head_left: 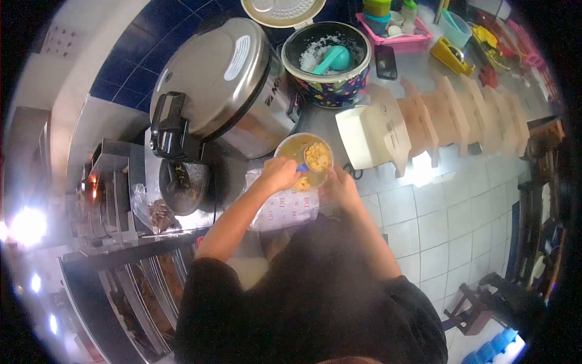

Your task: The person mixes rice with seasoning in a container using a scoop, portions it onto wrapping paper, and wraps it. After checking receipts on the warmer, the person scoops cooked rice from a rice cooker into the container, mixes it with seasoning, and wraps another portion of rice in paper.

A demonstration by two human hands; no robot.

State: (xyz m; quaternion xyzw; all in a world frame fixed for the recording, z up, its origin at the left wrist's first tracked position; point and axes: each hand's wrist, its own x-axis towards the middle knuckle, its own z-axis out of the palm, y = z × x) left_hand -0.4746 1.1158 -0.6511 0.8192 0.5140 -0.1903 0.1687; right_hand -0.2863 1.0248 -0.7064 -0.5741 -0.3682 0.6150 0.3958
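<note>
A round bowl (287, 145) of yellowish food stands at the counter's front edge. My left hand (280, 175) is closed on the blue handle of a small scoop (318, 157), which is filled with yellow crumbly food and held over the bowl. On the bowl's right side, my right hand (341, 187) grips the rim. White printed paper (285, 212) lies just below the bowl, partly under my left forearm. More yellow crumbs show beside my left fingers.
A large steel cooker (212, 79) stands left. Behind the bowl is an open patterned pot (330, 91) with white rice and a teal scoop (339, 59). Open cardboard boxes (370, 133) line the counter's right side. A phone (386, 63) and pink tray (403, 41) lie farther back.
</note>
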